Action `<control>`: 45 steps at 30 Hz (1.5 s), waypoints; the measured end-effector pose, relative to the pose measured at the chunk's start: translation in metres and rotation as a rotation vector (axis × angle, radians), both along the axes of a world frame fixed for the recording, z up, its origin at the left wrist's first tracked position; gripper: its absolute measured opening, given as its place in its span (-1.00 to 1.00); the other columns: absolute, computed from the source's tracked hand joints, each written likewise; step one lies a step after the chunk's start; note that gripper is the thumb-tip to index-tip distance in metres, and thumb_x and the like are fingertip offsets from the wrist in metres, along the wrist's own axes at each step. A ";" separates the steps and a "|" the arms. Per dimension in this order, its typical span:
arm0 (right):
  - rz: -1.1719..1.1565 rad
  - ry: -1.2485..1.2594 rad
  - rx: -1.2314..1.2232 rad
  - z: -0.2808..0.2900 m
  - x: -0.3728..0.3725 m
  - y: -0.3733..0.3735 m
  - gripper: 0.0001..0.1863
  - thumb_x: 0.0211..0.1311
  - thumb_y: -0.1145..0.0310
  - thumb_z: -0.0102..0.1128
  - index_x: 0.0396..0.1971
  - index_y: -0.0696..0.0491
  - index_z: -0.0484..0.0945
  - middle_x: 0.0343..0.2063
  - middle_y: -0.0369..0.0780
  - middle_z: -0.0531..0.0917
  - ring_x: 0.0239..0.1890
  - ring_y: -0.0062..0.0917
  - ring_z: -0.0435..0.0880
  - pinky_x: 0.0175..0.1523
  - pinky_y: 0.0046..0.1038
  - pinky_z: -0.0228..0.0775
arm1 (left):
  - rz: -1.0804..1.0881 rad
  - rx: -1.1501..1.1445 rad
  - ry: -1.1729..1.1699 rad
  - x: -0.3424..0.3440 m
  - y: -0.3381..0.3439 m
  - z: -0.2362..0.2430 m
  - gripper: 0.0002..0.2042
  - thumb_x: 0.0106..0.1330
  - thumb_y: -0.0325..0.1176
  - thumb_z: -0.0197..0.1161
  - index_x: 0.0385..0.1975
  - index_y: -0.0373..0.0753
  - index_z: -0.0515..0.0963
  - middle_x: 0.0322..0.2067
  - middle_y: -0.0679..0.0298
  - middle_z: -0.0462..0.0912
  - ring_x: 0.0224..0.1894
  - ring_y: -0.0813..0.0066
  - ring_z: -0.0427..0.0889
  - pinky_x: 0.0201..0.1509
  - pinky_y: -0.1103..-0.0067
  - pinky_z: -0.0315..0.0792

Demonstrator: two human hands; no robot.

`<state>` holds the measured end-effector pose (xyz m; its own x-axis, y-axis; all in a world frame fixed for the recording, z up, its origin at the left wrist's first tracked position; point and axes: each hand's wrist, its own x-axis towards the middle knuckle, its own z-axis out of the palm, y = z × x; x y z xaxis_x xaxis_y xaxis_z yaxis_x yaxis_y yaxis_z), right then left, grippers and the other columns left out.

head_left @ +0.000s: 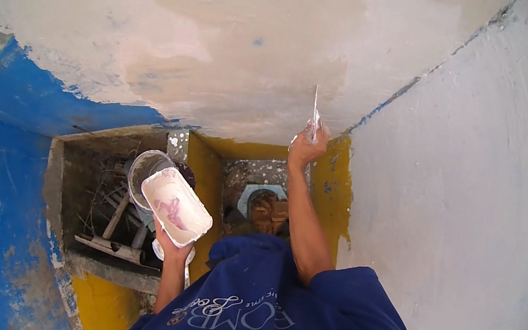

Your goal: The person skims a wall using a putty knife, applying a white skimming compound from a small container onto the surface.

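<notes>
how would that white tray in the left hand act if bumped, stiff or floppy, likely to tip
The tray probably stays stiff, as its walls hold a boxy shape. It may tip, since the left hand supports it near one end. The pinkish smear inside could be slippery if wet.

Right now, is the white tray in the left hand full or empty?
Neither: the white tray in the left hand holds a pinkish smear, with pale inside showing around it; its depth I cannot tell.
</notes>
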<state>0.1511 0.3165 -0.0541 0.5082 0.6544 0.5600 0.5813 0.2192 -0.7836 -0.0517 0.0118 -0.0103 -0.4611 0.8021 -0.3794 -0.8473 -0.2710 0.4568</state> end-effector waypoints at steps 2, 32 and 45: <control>-0.014 0.137 0.014 0.005 0.006 0.000 -0.76 0.08 0.49 0.20 -0.22 0.19 0.62 -0.28 -0.04 0.58 -0.23 -0.14 0.57 -0.16 -0.23 0.40 | 0.026 -0.011 0.028 0.000 -0.001 0.001 -0.46 0.35 0.09 -0.05 0.24 -0.06 0.24 0.19 0.28 0.35 0.22 0.22 0.33 0.31 0.11 0.17; -0.018 0.155 0.105 0.008 0.019 0.002 -0.76 0.10 0.59 0.15 -0.19 0.23 0.58 -0.30 -0.10 0.56 -0.27 -0.27 0.59 -0.16 -0.36 0.39 | 0.040 0.060 -0.017 -0.008 0.003 -0.002 -0.55 0.40 -0.20 -0.04 0.27 -0.05 0.17 0.19 0.16 0.28 0.20 0.20 0.33 0.24 0.13 0.30; 0.112 0.142 0.081 -0.011 -0.017 -0.012 -0.80 0.10 0.52 0.24 -0.25 0.25 0.59 -0.24 -0.09 0.57 -0.31 -0.22 0.59 -0.21 -0.31 0.39 | -0.025 0.068 0.069 -0.008 -0.004 -0.009 -0.41 0.36 0.11 -0.06 0.30 -0.04 0.15 0.25 0.26 0.26 0.29 0.15 0.24 0.33 0.03 0.10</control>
